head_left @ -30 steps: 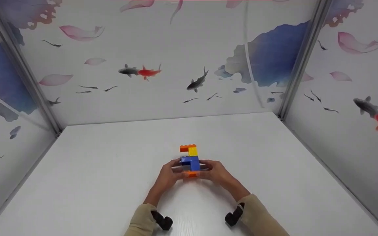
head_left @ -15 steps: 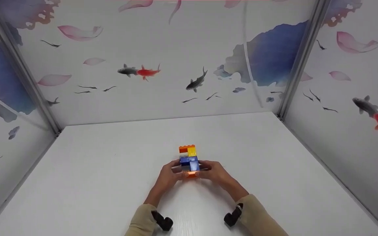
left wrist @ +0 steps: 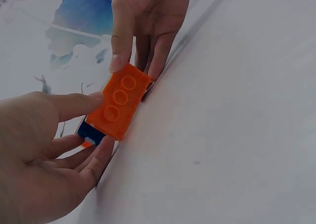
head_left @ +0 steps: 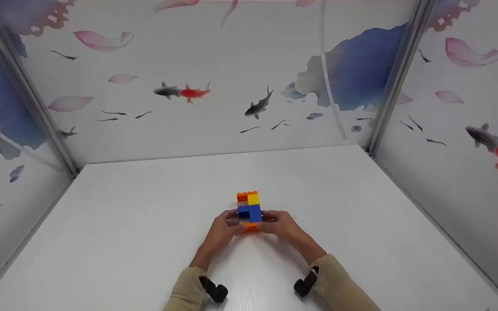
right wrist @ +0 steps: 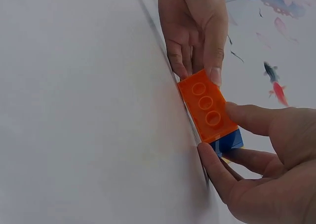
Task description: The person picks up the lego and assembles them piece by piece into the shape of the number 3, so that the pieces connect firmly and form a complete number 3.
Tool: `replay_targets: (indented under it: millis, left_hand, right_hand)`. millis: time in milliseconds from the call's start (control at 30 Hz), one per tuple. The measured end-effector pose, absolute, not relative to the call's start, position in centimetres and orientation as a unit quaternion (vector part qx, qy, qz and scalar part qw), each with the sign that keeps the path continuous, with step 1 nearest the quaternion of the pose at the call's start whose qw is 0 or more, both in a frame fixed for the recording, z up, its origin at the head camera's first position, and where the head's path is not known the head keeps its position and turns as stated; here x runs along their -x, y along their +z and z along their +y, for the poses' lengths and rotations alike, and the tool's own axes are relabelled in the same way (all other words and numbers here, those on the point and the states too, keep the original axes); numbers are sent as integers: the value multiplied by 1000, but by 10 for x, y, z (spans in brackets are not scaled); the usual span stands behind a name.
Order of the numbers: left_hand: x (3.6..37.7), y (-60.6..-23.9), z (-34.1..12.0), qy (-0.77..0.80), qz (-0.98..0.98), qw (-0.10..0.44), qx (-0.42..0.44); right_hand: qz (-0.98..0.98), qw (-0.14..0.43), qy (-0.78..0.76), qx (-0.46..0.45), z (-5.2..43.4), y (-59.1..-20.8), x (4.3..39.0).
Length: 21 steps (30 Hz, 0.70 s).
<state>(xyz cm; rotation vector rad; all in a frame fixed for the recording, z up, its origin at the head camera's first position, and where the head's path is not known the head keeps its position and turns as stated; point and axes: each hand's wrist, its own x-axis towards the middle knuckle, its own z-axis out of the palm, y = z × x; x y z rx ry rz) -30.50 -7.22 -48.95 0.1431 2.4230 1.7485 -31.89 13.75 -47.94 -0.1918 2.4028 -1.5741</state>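
Observation:
Both hands hold a small model of stacked toy building bricks at the middle of the head view. Its blue bricks (head_left: 255,212) sit between the hands. A yellow brick (head_left: 253,199) and an orange brick (head_left: 242,198) form the far end. The left hand (head_left: 221,230) grips the left side with thumb and fingers, and the right hand (head_left: 287,226) pinches the right side. At the near end is another orange brick (left wrist: 114,96), whose hollow underside with three round tubes faces the left wrist camera. In the right wrist view, blue (right wrist: 228,141) shows behind that orange brick.
A white table (head_left: 145,242) lies under the hands. Upright panels (head_left: 214,52) printed with fish and petals enclose its back and sides, joined by metal corner posts (head_left: 394,82). Black devices (head_left: 305,283) sit at both sleeve cuffs.
The brick model tilts slightly in the hands, and its far orange brick shows at a different angle. Both hands keep their hold and stay nearly in place.

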Motion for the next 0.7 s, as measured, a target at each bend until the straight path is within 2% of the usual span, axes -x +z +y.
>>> replay_targets:
  millis: [700]
  left_hand:
    - [306, -491, -67, 574, 815, 72, -34]
  right_hand:
    - [818, 144, -554, 51, 143, -482, 323]
